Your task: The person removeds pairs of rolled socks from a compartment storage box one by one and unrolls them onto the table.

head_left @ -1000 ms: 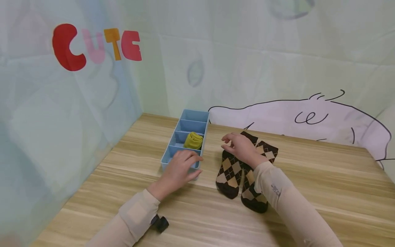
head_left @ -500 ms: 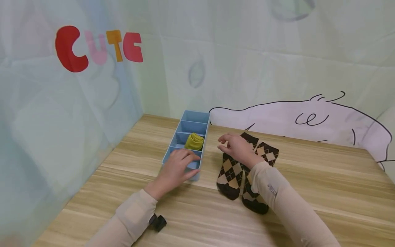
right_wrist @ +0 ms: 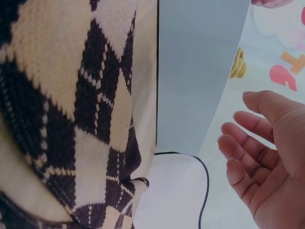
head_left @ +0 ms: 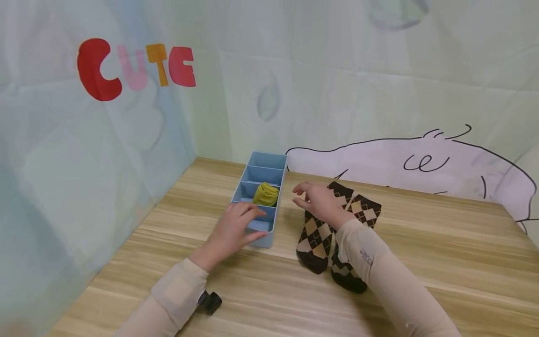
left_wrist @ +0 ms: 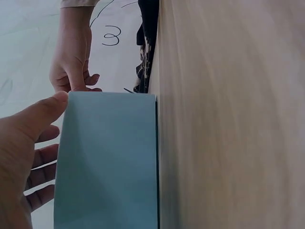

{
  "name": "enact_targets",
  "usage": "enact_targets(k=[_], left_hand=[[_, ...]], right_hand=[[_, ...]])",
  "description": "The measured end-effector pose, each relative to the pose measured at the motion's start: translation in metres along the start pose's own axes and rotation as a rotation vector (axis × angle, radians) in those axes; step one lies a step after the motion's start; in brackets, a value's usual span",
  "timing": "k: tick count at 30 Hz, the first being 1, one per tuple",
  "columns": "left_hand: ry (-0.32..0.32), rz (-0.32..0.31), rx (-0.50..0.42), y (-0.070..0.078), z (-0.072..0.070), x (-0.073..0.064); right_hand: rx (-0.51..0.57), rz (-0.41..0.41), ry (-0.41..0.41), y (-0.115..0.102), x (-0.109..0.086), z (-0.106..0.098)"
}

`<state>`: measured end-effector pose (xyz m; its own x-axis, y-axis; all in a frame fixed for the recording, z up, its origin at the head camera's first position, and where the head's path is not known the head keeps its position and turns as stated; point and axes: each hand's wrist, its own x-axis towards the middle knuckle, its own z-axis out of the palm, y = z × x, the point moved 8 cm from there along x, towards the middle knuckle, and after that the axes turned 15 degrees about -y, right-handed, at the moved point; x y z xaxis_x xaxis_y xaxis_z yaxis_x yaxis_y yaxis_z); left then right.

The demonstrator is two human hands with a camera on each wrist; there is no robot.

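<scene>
A pale blue divided box (head_left: 264,240) stands on the table, one rolled yellow-green cloth bundle (head_left: 266,194) in its second compartment from the near end. My left hand (head_left: 229,231) is over the box's near left corner, fingers relaxed and apart, holding nothing. Its thumb overlaps the top edge of the box wall (left_wrist: 109,162) in the left wrist view. To the right lie two argyle socks (head_left: 316,238), side by side, brown-black with tan diamonds. Above them hovers my right hand (head_left: 322,201), fingers loosely bent, its palm bare in the right wrist view; it partly hides the socks.
Fabric walls with printed drawings and coloured letters (head_left: 99,70) rise behind and to the left of the wooden table (head_left: 442,252). The box's far end stands near the back edge. A black wrist device (head_left: 209,303) sits at the left sleeve.
My left hand has drawn slightly left, uncovering more of the box's nearest compartment. My right hand has shifted a little left toward the box. Socks and bundle stay where they were.
</scene>
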<state>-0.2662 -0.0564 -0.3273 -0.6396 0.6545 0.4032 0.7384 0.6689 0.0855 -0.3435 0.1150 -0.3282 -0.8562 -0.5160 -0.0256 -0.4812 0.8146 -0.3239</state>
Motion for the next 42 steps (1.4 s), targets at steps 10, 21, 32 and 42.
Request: enact_targets(k=[10, 21, 32, 42], left_hand=[[-0.052, -0.061, 0.006, -0.015, -0.005, -0.003], [-0.120, -0.109, 0.002, -0.029, -0.007, -0.006], [-0.197, -0.169, 0.026, -0.043, -0.010, -0.007], [-0.232, -0.210, 0.042, -0.055, -0.011, -0.011]], right_hand=[[0.027, -0.023, 0.005, -0.005, 0.005, 0.004], [0.041, -0.021, -0.003, -0.010, 0.016, 0.009], [0.048, -0.024, -0.012, -0.017, 0.025, 0.008], [0.087, -0.031, -0.029, -0.024, 0.035, 0.007]])
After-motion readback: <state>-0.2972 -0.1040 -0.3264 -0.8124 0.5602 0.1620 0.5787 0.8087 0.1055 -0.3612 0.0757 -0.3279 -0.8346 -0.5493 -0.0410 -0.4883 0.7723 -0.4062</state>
